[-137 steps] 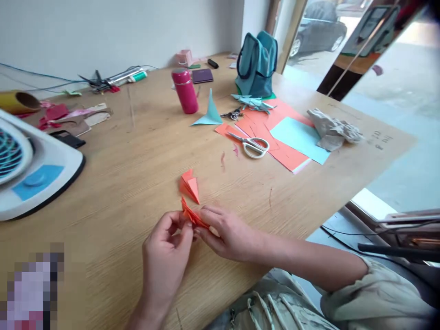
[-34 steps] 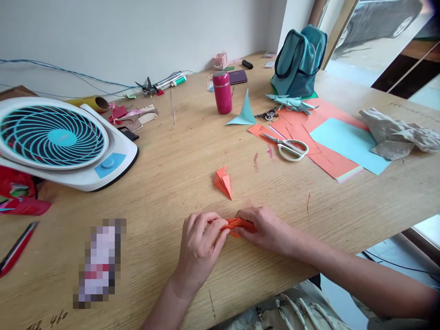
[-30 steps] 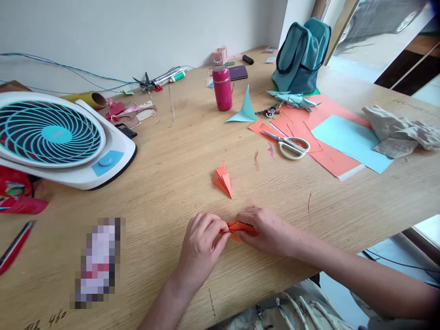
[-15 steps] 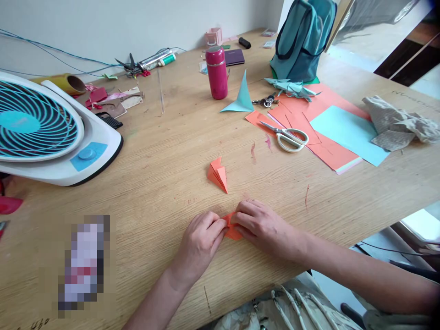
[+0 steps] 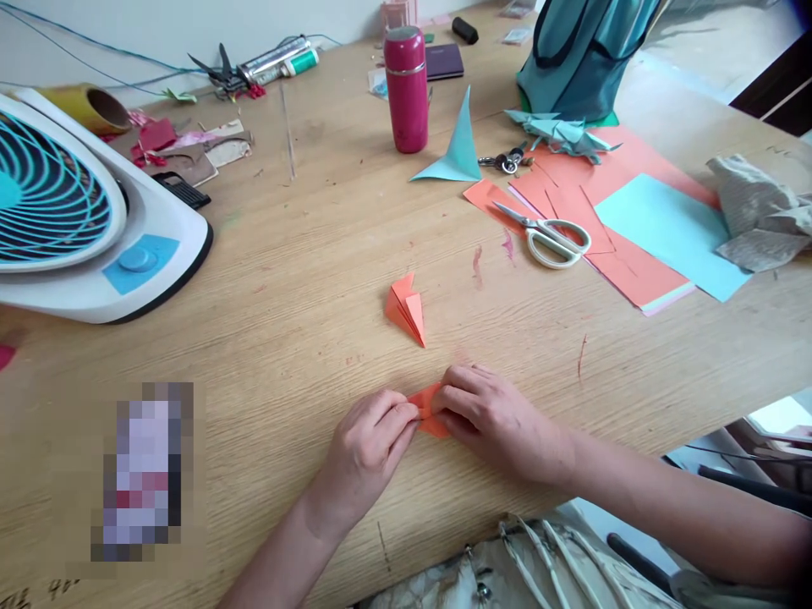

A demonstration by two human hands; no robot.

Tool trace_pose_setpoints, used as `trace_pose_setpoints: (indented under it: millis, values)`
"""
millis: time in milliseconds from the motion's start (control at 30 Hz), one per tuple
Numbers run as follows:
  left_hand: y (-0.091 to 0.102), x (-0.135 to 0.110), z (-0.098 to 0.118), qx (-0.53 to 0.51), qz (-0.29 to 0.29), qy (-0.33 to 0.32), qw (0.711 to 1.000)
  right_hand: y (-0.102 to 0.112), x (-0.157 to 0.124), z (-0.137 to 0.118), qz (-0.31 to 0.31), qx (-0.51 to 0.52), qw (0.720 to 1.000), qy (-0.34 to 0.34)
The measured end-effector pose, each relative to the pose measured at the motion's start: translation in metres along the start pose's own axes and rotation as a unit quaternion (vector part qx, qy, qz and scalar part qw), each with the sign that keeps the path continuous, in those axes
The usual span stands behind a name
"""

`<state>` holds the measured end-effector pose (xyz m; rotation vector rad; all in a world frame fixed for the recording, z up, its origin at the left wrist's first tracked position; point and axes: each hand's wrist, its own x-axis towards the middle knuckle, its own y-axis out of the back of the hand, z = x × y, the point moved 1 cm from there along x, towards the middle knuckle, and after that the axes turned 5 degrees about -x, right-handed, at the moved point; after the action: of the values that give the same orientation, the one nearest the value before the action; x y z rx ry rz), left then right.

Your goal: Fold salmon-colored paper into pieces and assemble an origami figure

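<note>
Between my hands, low over the wooden table (image 5: pixel 304 330), is a small folded piece of orange paper (image 5: pixel 429 406). My left hand (image 5: pixel 371 440) pinches its left end between thumb and fingers. At the other end my right hand (image 5: pixel 488 414) is closed on it, and its fingers hide much of the paper's right side. Just beyond them lies a second folded orange paper piece (image 5: pixel 406 309), pleated and pointed towards me; neither hand touches it.
White-handled scissors (image 5: pixel 558 244) lie on orange sheets (image 5: pixel 640 279) and a light blue sheet (image 5: pixel 666 233) at right. A magenta flask (image 5: pixel 406 93), a folded blue paper piece (image 5: pixel 460 152) and a bag (image 5: pixel 584 68) stand behind. A fan (image 5: pixel 95 211) occupies the left.
The camera view has tipped down and shifted slightly, so the things at the back sit higher in the picture. Both hands keep their grip on the orange paper, with only slight finger movement.
</note>
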<state>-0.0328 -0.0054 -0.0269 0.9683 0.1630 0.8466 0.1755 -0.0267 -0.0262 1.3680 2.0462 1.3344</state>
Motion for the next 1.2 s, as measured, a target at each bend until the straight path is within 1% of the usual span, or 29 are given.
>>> trace_pose_setpoints:
  millis: [200, 467, 700, 1000, 1200]
  values:
    - [-0.005, -0.005, -0.001, -0.009, 0.023, 0.021, 0.999, -0.003, 0.0, -0.001, 0.006, -0.002, 1.0, -0.018]
    - [-0.005, 0.0, 0.006, -0.017, 0.036, 0.065, 0.997, -0.009, 0.0, -0.001, 0.006, -0.016, 0.999, -0.035]
    - [-0.006, 0.0, 0.009, -0.018, 0.03, 0.099, 0.994, -0.008, 0.002, -0.005, 0.015, -0.029, 0.998, -0.045]
    - [-0.006, 0.008, 0.013, -0.015, 0.017, 0.156, 0.988, -0.008, 0.002, -0.005, 0.002, -0.015, 0.999, -0.05]
    - [-0.007, 0.01, 0.012, -0.012, 0.017, 0.167, 0.986, -0.004, -0.003, -0.002, -0.001, -0.001, 0.999, -0.041]
